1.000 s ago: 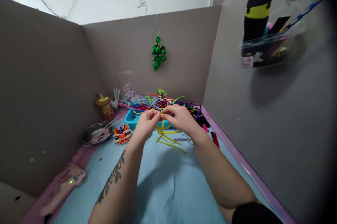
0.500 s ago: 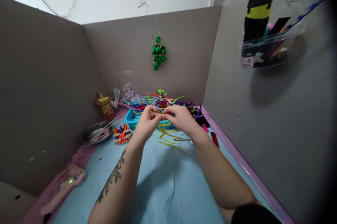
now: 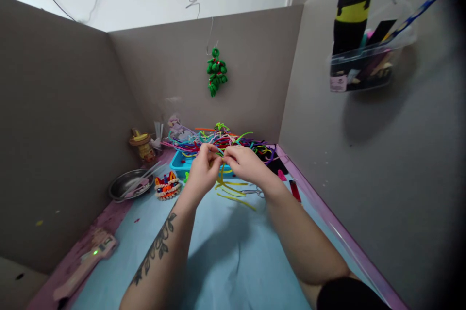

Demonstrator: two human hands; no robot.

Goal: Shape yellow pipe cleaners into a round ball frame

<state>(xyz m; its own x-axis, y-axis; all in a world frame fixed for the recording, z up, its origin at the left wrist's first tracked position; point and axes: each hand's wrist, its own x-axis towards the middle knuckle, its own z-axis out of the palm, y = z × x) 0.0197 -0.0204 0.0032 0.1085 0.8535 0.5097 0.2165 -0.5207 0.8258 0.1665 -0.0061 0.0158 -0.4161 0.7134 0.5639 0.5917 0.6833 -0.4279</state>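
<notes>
My left hand and my right hand meet over the front of a blue tray. Thumbs and fingers of both are pinched together on a yellow cord-like strand, whose ends hang below. The exact spot between the fingertips is too small to make out. Below them on the light blue mat lie loose yellow strands and a pair of scissors. A heap of many-coloured strands fills the tray behind my hands.
At left are a metal bowl, an orange-and-cream knotted piece and a pink glue gun. A red object lies right. Grey panels enclose the table; a green knotted ornament and plastic bin hang there.
The view has shifted slightly. Both hands stay together at the yellow strand with a small change in finger position, and the hanging ends have swung a little.
</notes>
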